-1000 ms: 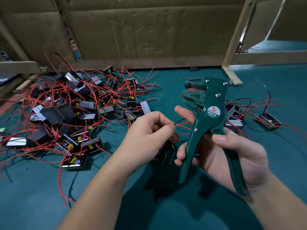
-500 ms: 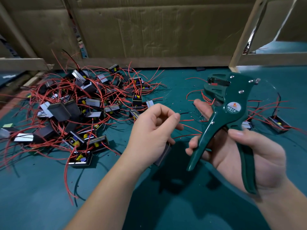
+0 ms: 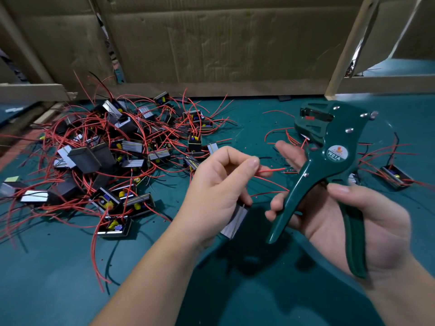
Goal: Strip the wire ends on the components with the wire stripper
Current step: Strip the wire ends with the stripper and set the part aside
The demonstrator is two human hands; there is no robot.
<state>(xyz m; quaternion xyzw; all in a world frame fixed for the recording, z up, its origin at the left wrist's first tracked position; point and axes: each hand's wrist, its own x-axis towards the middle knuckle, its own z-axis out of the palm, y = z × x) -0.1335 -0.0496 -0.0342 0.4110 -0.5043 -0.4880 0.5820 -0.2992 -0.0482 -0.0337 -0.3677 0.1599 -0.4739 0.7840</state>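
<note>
Standing over the green counter, the person has the left hand pinching a red wire between thumb and forefinger. The wire's free end lies roughly level and points right, toward the wire stripper, its tip stopping just short of the tool's front handle and well below the cutting head. Under that hand hangs a component; only one silvery, striped face shows past the palm, and whether the lower fingers clasp it I cannot tell.

The right hand grips the wire stripper, with the thumb laid over the rear handle and the fingers curled round the front one. The two handles stand spread apart. The tool's long axis runs from the handles, low and near the person, up and away to the head, whose mouth faces left. The mouth itself is dark and hard to read.

To the left lies a pile of components, so tangled in red leads that single pieces are hard to separate. Another loose component sits at the right, partly behind the stripper. Cardboard walls off the back. The wrists run out of the bottom edge.
</note>
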